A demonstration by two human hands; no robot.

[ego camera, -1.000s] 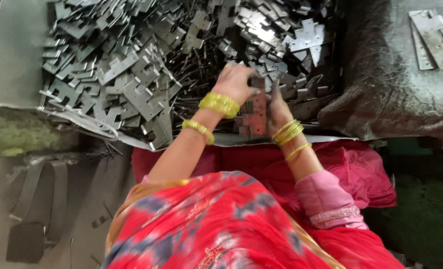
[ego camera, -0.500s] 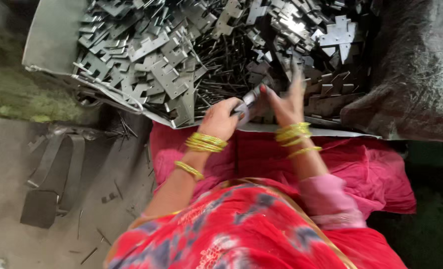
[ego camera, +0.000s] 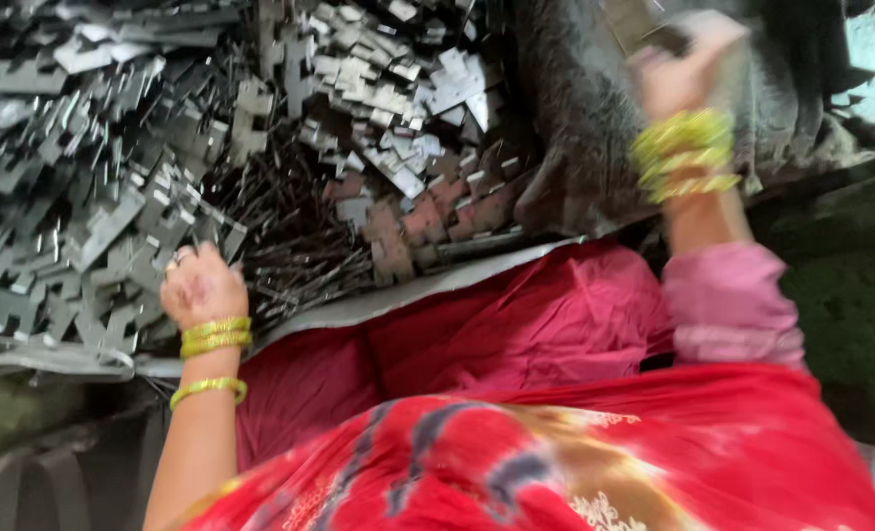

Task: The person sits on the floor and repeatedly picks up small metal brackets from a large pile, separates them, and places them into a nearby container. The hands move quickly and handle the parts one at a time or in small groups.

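Steel plates (ego camera: 113, 197): hands apparently parted.

Left hand (ego camera: 201, 288) on metal pieces (ego camera: 113, 197); right hand (ego camera: 681, 69) raised.

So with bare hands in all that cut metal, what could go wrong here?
The left hand rests bare among the stamped metal pieces, whose cut edges could nick skin. The thin rods beside it point outward and might prick the fingers. The right hand is raised and blurred over the dark cloth; whatever it holds could slip, though the blur hides the grip.
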